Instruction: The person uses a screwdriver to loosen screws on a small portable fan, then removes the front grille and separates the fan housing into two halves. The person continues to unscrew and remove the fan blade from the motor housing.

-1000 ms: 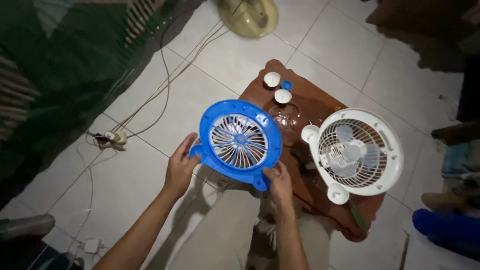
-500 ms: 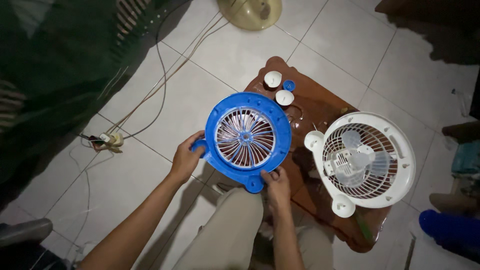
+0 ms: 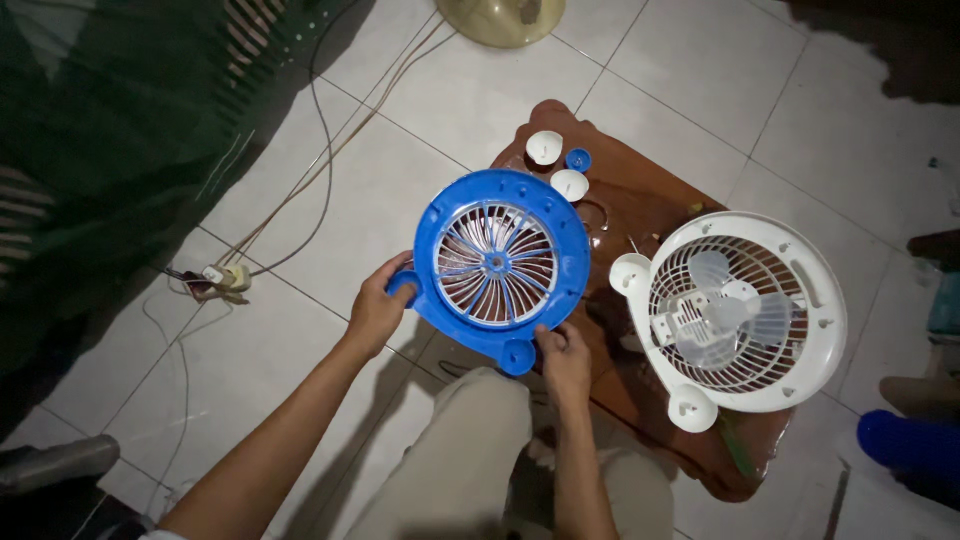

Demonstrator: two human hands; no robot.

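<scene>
We held the blue fan grille [image 3: 500, 262] up between our hands, above the floor and just left of the brown stool [image 3: 640, 215]. Our left hand [image 3: 378, 312] was closed on the small tab at its left edge, and our right hand [image 3: 563, 358] pinched the round tab at the bottom. It looked like light, stiff plastic with thin ribs, so we judged the solid rim and tabs the safest hold. To the right of our right hand lay the white fan body [image 3: 740, 310].
</scene>
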